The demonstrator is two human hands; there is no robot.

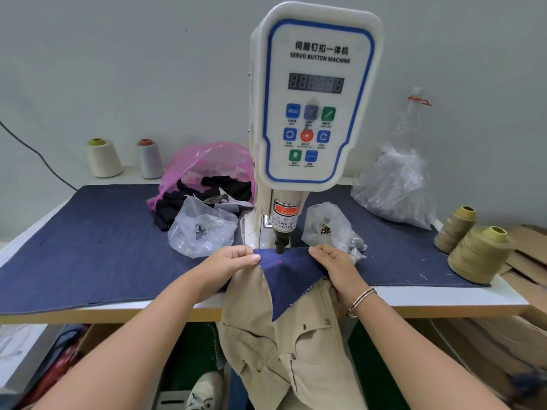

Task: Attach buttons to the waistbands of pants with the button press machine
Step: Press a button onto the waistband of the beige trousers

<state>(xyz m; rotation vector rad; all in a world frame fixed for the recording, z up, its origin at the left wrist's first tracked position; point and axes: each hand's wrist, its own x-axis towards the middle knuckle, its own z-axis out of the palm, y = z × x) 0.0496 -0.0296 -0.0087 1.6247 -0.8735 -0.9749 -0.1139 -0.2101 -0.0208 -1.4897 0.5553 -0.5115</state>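
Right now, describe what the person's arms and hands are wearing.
Both forearms are bare, with no sleeves in view and no gloves. The left hand wears nothing; no ring or watch shows. The right hand has thin metal bangles stacked at the wrist, silver and rose-gold in tone. Fingernails look short and unpainted.

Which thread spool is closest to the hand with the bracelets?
The big olive spool at the table's right front edge is closest to the right hand; the other spools stand farther back.

wall (118, 69): plain grey | table (444, 300): white top, wood edge
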